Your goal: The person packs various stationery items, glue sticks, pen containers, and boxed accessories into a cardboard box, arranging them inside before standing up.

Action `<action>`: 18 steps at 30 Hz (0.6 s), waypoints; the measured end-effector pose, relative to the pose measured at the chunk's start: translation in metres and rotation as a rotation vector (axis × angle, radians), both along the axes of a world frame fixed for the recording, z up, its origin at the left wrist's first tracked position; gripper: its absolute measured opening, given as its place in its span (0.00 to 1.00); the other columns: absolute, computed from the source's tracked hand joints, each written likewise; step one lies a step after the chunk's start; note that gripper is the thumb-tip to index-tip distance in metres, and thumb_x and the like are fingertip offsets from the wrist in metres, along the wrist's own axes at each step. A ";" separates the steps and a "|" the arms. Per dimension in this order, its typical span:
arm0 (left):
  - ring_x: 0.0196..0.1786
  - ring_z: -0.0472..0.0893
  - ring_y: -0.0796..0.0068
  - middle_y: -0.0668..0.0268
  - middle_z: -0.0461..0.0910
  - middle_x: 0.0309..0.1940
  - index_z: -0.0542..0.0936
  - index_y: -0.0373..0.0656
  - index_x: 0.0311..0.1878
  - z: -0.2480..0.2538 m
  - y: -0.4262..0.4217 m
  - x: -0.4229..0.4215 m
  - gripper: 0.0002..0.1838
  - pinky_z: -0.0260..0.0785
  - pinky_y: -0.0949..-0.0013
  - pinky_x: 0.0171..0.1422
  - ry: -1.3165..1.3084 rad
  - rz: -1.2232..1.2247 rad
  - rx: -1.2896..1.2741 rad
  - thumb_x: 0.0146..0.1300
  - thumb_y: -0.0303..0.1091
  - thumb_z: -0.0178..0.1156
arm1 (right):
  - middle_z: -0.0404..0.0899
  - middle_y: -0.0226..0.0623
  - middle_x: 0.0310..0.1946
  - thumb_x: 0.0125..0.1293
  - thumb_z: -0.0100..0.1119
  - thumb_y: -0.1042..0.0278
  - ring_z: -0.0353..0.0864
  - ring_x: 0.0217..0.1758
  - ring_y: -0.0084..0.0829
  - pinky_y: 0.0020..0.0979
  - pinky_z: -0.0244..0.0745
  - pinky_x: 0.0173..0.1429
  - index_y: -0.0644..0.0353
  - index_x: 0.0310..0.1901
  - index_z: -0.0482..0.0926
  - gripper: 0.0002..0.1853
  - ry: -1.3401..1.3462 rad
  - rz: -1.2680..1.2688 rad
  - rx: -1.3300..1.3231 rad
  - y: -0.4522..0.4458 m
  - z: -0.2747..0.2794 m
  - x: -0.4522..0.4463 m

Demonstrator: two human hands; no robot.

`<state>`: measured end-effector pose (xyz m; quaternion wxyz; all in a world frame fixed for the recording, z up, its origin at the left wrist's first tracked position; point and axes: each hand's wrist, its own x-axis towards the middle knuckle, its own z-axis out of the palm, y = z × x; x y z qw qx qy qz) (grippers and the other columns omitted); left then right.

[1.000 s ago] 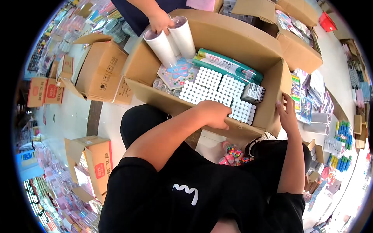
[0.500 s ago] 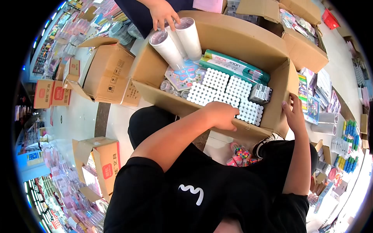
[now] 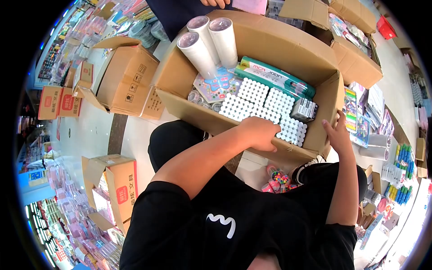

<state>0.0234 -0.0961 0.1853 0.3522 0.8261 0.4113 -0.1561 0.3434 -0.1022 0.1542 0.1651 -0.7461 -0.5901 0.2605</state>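
Note:
A large open cardboard box [image 3: 288, 39] stands before me. My left hand [image 3: 260, 133] is closed over its near wall, the fingers partly hidden on the inner side beside rows of small white-topped cylinders [image 3: 252, 92]. Around the right wall of the box my right hand [image 3: 338, 131] is closed, thumb on one side and fingers on the other. Inside, several white tubes [image 3: 223, 42] lean at the back left over a patterned flat pack [image 3: 216, 85]. A green long pack [image 3: 274, 77] lies along the far wall, near a small dark printed box [image 3: 304, 110].
Another person's hand [image 3: 215, 3] shows at the top edge. Open cartons [image 3: 128, 81] stand left, with another carton [image 3: 114, 191] lower left and one [image 3: 353, 54] upper right. Colourful packs [image 3: 281, 180] lie on the floor between my legs. Stacked goods [image 3: 81, 207] line the sides.
The other person's hand has let go of the white tubes and moved up, nearly out of view. The box appears slightly shifted right in view. Both my hands stay at its walls.

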 end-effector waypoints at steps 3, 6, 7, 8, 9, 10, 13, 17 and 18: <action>0.60 0.83 0.56 0.61 0.84 0.57 0.77 0.51 0.68 0.000 0.000 0.000 0.35 0.77 0.52 0.62 0.001 -0.004 0.004 0.59 0.53 0.72 | 0.76 0.68 0.63 0.70 0.60 0.40 0.78 0.66 0.59 0.49 0.68 0.74 0.64 0.80 0.51 0.49 0.153 -0.190 -0.396 0.000 0.054 -0.034; 0.61 0.83 0.56 0.61 0.84 0.57 0.77 0.50 0.68 0.001 0.001 0.001 0.35 0.77 0.52 0.62 0.000 -0.007 -0.002 0.59 0.53 0.72 | 0.80 0.66 0.58 0.69 0.58 0.37 0.84 0.59 0.56 0.45 0.75 0.67 0.64 0.82 0.47 0.53 0.121 -0.126 -0.380 0.000 0.040 -0.023; 0.61 0.83 0.56 0.61 0.84 0.57 0.77 0.50 0.68 0.001 0.001 0.001 0.35 0.77 0.52 0.62 0.002 -0.008 -0.002 0.59 0.53 0.72 | 0.80 0.66 0.58 0.69 0.58 0.37 0.84 0.59 0.56 0.45 0.75 0.67 0.64 0.82 0.47 0.53 0.121 -0.127 -0.380 0.000 0.026 -0.013; 0.61 0.83 0.56 0.61 0.84 0.57 0.77 0.50 0.68 0.001 0.001 0.001 0.35 0.77 0.52 0.62 0.001 -0.008 -0.002 0.59 0.53 0.72 | 0.81 0.64 0.56 0.69 0.58 0.37 0.86 0.53 0.52 0.43 0.79 0.61 0.65 0.82 0.46 0.53 0.053 -0.046 -0.340 0.001 0.012 -0.003; 0.61 0.83 0.56 0.61 0.84 0.57 0.77 0.50 0.68 0.001 0.001 0.001 0.35 0.77 0.52 0.62 0.002 -0.011 0.000 0.59 0.53 0.72 | 0.82 0.64 0.55 0.69 0.58 0.37 0.88 0.51 0.50 0.42 0.80 0.59 0.65 0.82 0.46 0.54 0.019 -0.006 -0.320 0.002 0.001 0.007; 0.60 0.83 0.56 0.61 0.84 0.57 0.77 0.50 0.68 0.002 0.001 0.001 0.35 0.77 0.52 0.62 0.004 -0.013 0.003 0.59 0.53 0.72 | 0.82 0.63 0.55 0.68 0.58 0.37 0.89 0.48 0.49 0.40 0.82 0.56 0.66 0.82 0.46 0.54 -0.015 0.034 -0.300 0.002 -0.002 0.009; 0.60 0.83 0.56 0.60 0.84 0.57 0.77 0.49 0.68 0.006 0.002 0.002 0.35 0.77 0.52 0.62 0.026 -0.006 -0.015 0.59 0.53 0.72 | 0.82 0.60 0.53 0.70 0.59 0.41 0.89 0.43 0.41 0.36 0.84 0.47 0.66 0.82 0.48 0.51 0.042 0.049 -0.302 0.002 0.003 0.009; 0.62 0.82 0.54 0.58 0.84 0.58 0.77 0.48 0.68 -0.008 0.004 0.001 0.36 0.76 0.52 0.64 0.013 -0.018 -0.009 0.60 0.54 0.71 | 0.82 0.59 0.54 0.71 0.61 0.47 0.89 0.49 0.42 0.37 0.84 0.48 0.67 0.78 0.56 0.44 0.262 0.050 -0.400 0.004 0.027 -0.013; 0.63 0.81 0.53 0.57 0.84 0.59 0.77 0.48 0.69 -0.019 0.006 0.001 0.36 0.75 0.53 0.65 -0.016 -0.047 0.009 0.60 0.54 0.71 | 0.83 0.58 0.54 0.71 0.62 0.49 0.89 0.48 0.42 0.37 0.85 0.48 0.67 0.77 0.58 0.42 0.270 0.079 -0.381 0.003 0.022 -0.004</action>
